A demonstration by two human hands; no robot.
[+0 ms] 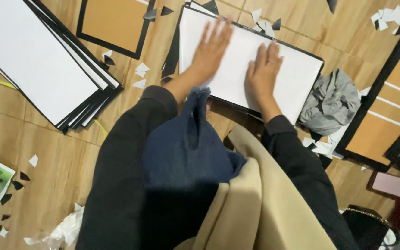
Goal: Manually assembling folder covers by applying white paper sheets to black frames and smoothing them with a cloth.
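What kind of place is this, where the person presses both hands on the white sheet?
Probably a small craft or bookbinding workshop, with work done on a cardboard-covered surface. A stack of white boards with black edges, brown panels with black borders and scattered paper offcuts suggest it.

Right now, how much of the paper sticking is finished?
A stack of white sheets edged in black lies at the left, looking done. Both hands, left hand and right hand, press flat on one white sheet. Brown boards with black borders at the right look bare.
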